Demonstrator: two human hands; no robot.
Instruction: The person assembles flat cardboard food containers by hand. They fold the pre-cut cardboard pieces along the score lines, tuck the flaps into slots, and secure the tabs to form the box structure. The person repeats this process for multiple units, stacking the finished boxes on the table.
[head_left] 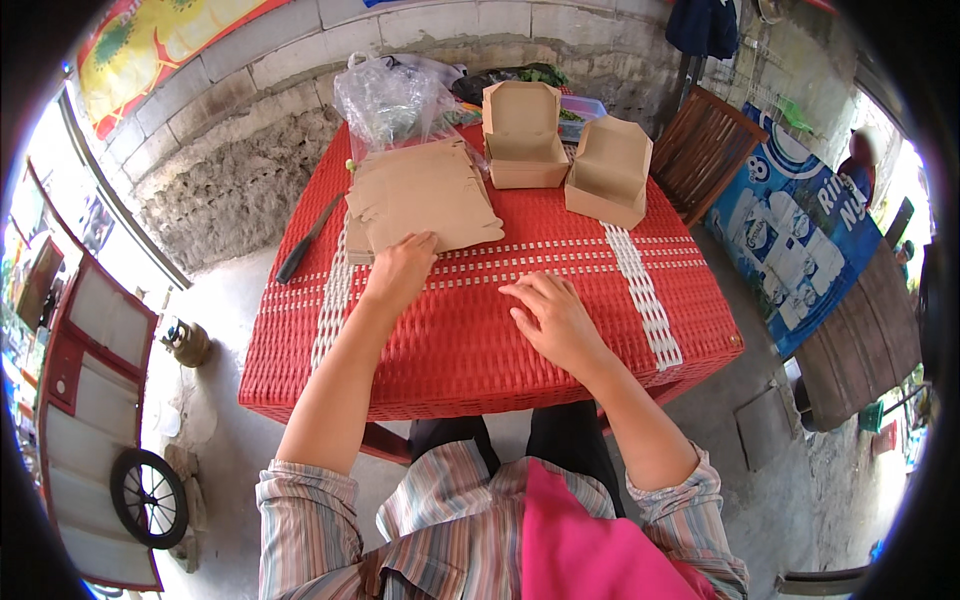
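A pile of flat, unfolded brown cardboard boxes (420,200) lies on the red woven table, left of the middle. My left hand (400,268) grips the near edge of the top flat cardboard box, which sits askew over those beneath. Its thumb is hidden. To the right, my right hand (548,312) is open over the bare tabletop, fingers loosely bent and thumb apart, holding nothing. Beyond the hands stand two folded cardboard boxes with raised lids: one upright box (528,172) beside the pile, and a second box (605,200) to its right, turned at an angle.
A dark-handled knife (292,262) lies along the table's left side. Behind the pile is a clear plastic bag (392,105); a plastic tub (580,112) with greens stands behind the boxes. A wooden chair (705,150) touches the far right corner. A stone wall (240,190) borders the back.
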